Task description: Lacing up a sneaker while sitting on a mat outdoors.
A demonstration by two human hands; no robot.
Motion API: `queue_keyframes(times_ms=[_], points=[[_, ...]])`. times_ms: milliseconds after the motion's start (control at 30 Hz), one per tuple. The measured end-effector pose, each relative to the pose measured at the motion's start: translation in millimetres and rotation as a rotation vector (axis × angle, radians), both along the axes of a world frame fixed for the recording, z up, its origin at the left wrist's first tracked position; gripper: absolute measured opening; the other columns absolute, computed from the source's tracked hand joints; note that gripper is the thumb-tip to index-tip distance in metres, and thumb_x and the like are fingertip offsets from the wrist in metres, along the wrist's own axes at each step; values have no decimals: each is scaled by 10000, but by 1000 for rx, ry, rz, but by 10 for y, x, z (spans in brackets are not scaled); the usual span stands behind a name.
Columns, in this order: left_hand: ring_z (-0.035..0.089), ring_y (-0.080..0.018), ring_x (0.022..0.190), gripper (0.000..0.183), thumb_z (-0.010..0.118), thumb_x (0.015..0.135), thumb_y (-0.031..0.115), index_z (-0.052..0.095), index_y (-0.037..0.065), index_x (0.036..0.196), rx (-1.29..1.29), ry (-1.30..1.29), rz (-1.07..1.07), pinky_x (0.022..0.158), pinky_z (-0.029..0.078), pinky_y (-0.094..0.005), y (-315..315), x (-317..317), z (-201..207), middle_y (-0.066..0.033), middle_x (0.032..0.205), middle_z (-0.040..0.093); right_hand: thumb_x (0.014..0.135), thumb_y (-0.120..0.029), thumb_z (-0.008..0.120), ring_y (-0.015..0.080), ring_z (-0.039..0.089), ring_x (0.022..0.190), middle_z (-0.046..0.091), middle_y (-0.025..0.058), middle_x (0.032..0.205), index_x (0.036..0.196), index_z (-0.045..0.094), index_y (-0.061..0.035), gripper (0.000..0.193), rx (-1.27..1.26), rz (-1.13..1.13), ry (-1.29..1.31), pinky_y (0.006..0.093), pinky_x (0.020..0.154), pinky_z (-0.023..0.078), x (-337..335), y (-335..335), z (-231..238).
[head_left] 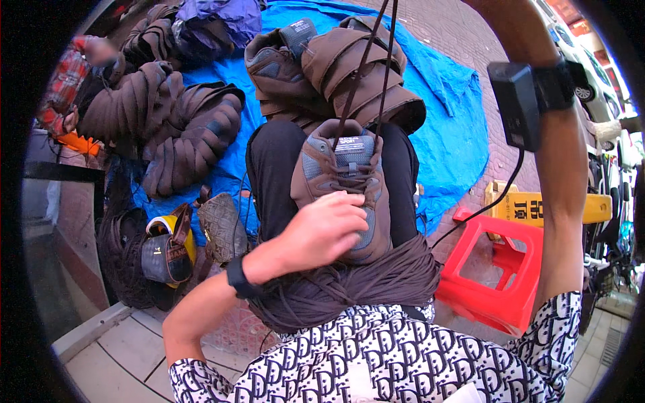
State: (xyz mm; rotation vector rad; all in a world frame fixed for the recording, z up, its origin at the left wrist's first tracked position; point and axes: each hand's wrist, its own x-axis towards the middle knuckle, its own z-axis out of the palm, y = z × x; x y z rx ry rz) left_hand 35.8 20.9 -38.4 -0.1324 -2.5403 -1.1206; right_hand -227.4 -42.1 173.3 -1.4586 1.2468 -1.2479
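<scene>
A brown and grey-blue shoe upper (311,164) sits upright between my black-trousered knees, its opening away from me. Dark laces criss-cross its front, and two long lace ends (385,70) run taut upward out of the picture. My left hand (326,228) lies across the lower lacing with its fingers curled against the upper; its fingertips are partly hidden. My right arm (563,174) is raised along the right side, and its hand is beyond the top edge. A thick bundle of dark laces (349,289) lies across my lap.
Nested stacks of brown shoe uppers (366,67) lie on a blue tarp (450,134), with more stacks (191,141) at left. A red plastic stool (484,295) stands at right beside a yellow box (557,206). A person in a plaid shirt (64,87) sits at far left.
</scene>
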Motion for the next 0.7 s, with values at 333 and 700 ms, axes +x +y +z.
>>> queue_keyframes(times_ms=[333,700], points=[[485,-118,1001,311,487,888,195,449,15,1138,728,-170,44,894,362,-259,-519,-635,336,-40,1040,544,808,-115,587,62,384,374,539,47,590,779,591,23,141,-207,17,-19,188,346,266,396,182,-72],[518,-177,600,202,498,845,191,543,-4,867,1584,201,65,763,446,-354,-568,-530,97,-67,660,535,805,-193,590,60,354,345,464,-9,494,622,526,-67,231,312,-532,-497,213,331,267,-376,676,-2094]])
